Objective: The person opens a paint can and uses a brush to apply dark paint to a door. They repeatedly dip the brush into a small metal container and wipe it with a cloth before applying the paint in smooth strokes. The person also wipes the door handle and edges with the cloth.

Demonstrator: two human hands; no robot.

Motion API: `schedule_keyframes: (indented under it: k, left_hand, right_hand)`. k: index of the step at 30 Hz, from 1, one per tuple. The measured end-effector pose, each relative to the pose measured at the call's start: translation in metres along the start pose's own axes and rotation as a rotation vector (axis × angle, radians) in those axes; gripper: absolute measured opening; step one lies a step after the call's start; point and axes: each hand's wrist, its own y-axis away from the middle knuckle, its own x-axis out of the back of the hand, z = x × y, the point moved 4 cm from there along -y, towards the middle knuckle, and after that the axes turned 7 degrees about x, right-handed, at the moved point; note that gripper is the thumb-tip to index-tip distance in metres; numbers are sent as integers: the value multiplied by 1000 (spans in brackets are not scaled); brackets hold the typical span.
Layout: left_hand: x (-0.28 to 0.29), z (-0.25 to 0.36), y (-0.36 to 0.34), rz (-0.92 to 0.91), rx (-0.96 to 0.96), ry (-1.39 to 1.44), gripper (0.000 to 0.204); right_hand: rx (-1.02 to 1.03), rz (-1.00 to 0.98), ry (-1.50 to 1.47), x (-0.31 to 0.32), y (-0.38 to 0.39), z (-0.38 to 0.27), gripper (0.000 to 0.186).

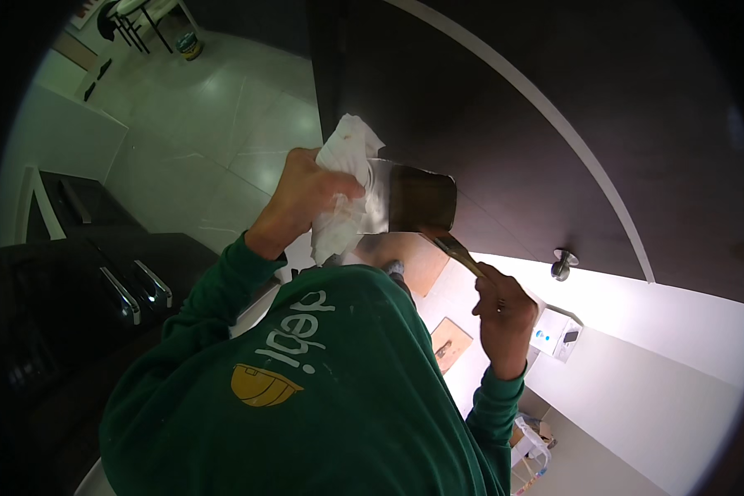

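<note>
My left hand (304, 198) is closed on a crumpled white paper towel or cloth (347, 136) and the near end of a rectangular metal container (376, 202), whose other half looks dark brown inside (419, 197); what it contains is unclear. My right hand (502, 314) grips the handle of a slim brush (456, 250), angled up to the left. Its tip meets the lower edge of the dark half, and whether it is inside cannot be told. Both forearms are in green sleeves.
A dark door panel (488, 140) with a pale strip and round knob (564, 263) fills the upper right. Glossy black cabinets (74, 298) stand left. Beyond are a tiled floor (223, 140), table legs (140, 33) and a bucket (188, 48). My foot (395, 270) rests near brown boards (417, 269).
</note>
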Motion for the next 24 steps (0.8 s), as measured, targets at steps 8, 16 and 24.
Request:
schedule_keyframes:
  k: [8, 16, 24]
  left_hand:
    - [7, -1, 5, 43, 23, -151, 20]
    - [8, 0, 6, 4, -108, -131, 17]
    - [-4, 10, 11, -28, -92, -53, 22]
  right_hand:
    - [-214, 39, -254, -36, -6, 30, 21]
    - [-65, 80, -169, -29, 12, 30, 21]
    - [-390, 182, -843, -51, 16, 52, 32]
